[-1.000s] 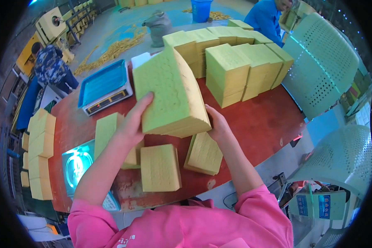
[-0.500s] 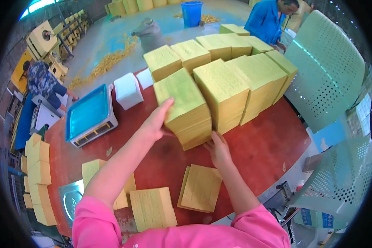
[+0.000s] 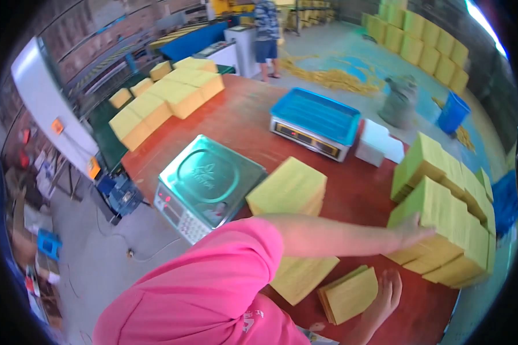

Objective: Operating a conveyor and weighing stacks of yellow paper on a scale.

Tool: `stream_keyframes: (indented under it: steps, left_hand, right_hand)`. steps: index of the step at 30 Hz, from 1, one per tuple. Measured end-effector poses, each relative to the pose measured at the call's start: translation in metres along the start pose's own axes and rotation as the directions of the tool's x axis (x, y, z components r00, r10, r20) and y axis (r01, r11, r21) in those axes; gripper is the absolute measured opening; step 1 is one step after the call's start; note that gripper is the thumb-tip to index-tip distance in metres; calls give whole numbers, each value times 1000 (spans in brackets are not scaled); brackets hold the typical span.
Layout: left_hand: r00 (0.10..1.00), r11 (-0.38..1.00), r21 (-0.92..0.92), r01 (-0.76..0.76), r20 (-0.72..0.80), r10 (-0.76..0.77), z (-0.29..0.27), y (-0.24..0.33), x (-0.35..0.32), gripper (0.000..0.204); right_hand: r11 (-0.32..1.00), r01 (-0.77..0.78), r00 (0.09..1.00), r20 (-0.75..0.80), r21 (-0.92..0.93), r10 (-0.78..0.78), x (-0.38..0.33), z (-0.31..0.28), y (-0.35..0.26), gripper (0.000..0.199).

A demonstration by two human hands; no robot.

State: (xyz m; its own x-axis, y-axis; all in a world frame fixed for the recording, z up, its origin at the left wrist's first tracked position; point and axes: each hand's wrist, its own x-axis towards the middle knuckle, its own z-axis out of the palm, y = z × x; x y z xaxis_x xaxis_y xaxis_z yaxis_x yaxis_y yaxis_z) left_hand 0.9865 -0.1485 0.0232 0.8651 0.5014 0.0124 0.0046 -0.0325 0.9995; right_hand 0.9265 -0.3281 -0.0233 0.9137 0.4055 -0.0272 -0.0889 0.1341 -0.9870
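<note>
A person's left hand (image 3: 415, 230) lies flat and open against the near side of a tall yellow paper stack (image 3: 443, 230) on a red table (image 3: 242, 121) — touching, not gripping. The right hand (image 3: 385, 293), fingers spread and empty, rests just below that stack — beside a thinner yellow bundle (image 3: 351, 294).

Only 1 view exists: a head-worn fisheye camera looking steeply down and rightward across a red table (image 3: 242, 123). The wearer's pink sleeve (image 3: 213, 287) fills the lower centre, very close. Two weighing scales sit mid-frame at arm's reach. The workshop floor curves along the upper edge, with straight lines bending near the rim.
</note>
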Motion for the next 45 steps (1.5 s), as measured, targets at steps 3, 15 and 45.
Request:
stream_keyframes:
  steps: [3,15,45]
  left_hand:
    - [969,994,-103,-21,243,46,-95,63,-109,75]
    - [850,974,-144,174,-477,-222,-541,23,-469,40]
    - [906,102,965,240,-260,333,-1019,-89,-258,73]
  right_hand:
    - [999,7,982,190,43,-15,-43,40,-8,31]
    - [979,-201,326,941,-27,93,-252,357,6,26]
    - [74,802,590,766,-593,-254,3,1128,229,58]
